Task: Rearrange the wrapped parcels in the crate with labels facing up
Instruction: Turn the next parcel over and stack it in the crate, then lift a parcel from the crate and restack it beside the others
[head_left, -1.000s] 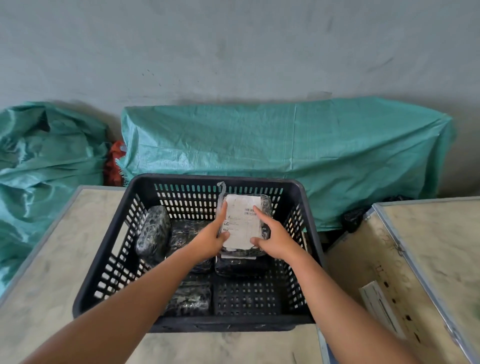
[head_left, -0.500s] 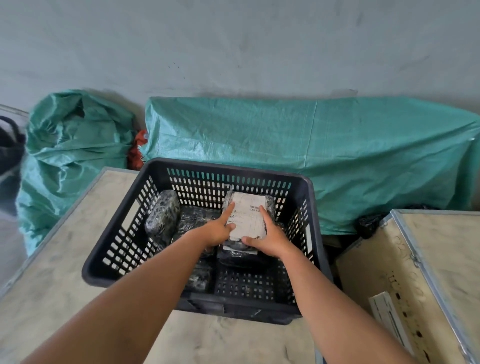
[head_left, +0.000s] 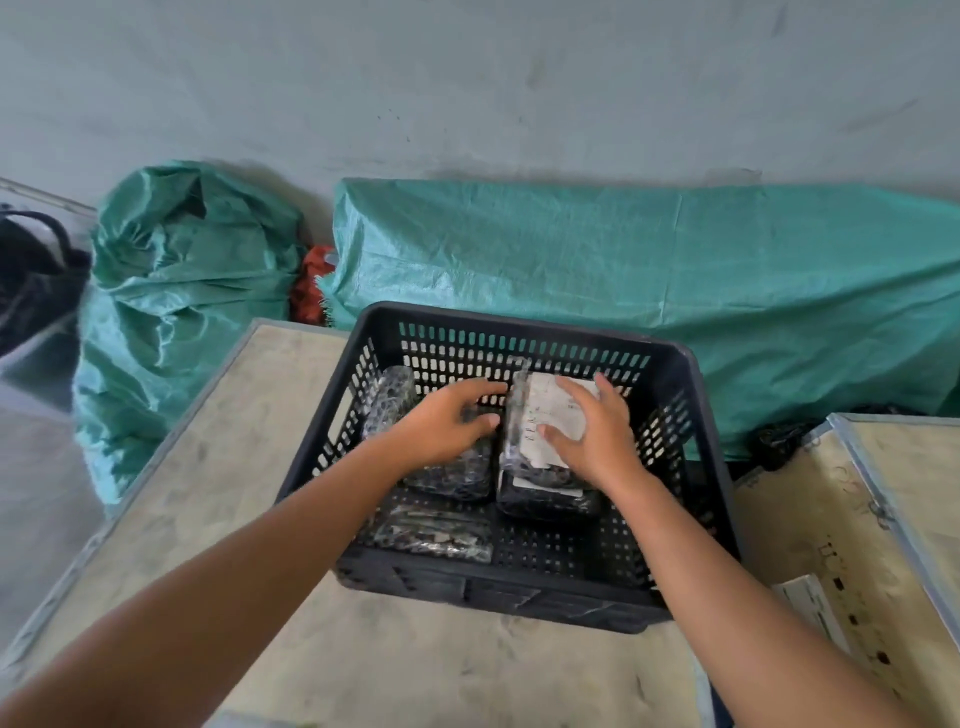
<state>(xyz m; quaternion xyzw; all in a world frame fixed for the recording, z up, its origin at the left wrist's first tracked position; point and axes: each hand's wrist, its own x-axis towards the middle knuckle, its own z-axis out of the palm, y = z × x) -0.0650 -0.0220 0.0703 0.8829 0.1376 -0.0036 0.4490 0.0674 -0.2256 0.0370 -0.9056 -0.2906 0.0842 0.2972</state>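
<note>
A black slotted crate (head_left: 670, 364) stands on a pale board table (head_left: 218, 467). Inside it, a wrapped parcel (head_left: 550, 410) lies with its white label up, stacked on a dark parcel (head_left: 545, 504). My right hand (head_left: 597, 436) rests on the labelled parcel, thumb on the label and fingers over its far edge. My left hand (head_left: 447, 421) is spread over a dark bubble-wrapped parcel (head_left: 460, 478) beside it; I cannot tell if it grips. Another dark parcel (head_left: 392, 405) leans on the crate's left wall. A flat one (head_left: 436, 535) lies at the front.
Green woven sacks (head_left: 623, 260) lie along the grey wall behind the crate, with a red bundle (head_left: 311, 280) between them. A second board table (head_left: 893, 493) stands at the right with a white slip (head_left: 810, 608) on its side. A black basket (head_left: 31, 260) sits far left.
My left hand has let go of the labelled parcel and moved left onto the dark parcel beside it. My right hand has slid on top of the label. The view has shifted left.
</note>
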